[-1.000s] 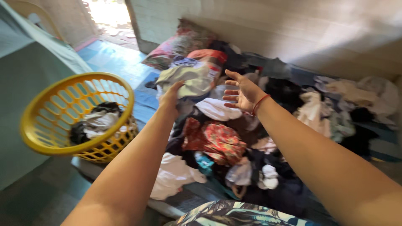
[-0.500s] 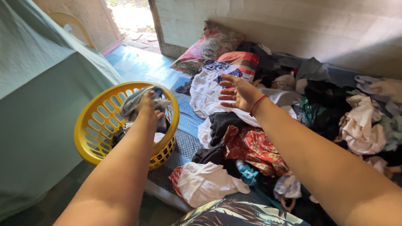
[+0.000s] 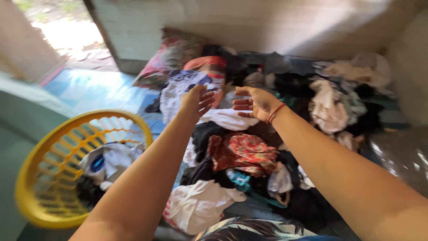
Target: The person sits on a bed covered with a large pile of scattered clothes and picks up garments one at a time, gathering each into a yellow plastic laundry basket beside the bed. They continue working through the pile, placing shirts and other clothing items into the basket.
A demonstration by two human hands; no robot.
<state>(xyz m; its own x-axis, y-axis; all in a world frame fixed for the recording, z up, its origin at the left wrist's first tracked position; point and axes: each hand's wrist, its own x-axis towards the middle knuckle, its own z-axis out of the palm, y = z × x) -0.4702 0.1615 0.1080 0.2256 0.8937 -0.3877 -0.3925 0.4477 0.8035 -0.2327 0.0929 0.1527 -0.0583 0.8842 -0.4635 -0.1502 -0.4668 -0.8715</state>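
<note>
I see two hands and two bare arms, both reaching out over one big heap of clothes (image 3: 249,151) on the floor. The left hand (image 3: 196,101) is open, fingers spread a little, and holds nothing. The right hand (image 3: 253,103) is open too, palm turned toward the left hand, fingers loose, and holds nothing. It has one red string (image 3: 275,113) around the wrist. The two hands are near each other but apart.

Just under and between the hands lies one white cloth (image 3: 227,119). It is the thing nearest to them. Its long side runs across the heap, from the left hand toward the right hand. I think no hand touches it, but the picture is blurry, so I cannot be sure.

Closer to me than the white cloth is one red flowered cloth (image 3: 243,151), lying crumpled. Closer still is another white cloth (image 3: 198,205), bunched up at the near edge of the heap. Past the white cloth, by the wall, leans one flowered pillow (image 3: 162,60).

To the left of the heap is one yellow basket (image 3: 53,147) with holes in its side. It is tipped so its open mouth faces me. A few clothes lie inside it; I cannot count them.

My left arm hides part of the basket rim and part of the heap. The far clothes on the right are a blur, and I cannot tell one from another. A patterned cloth (image 3: 249,230) at the bottom edge is cut off.
</note>
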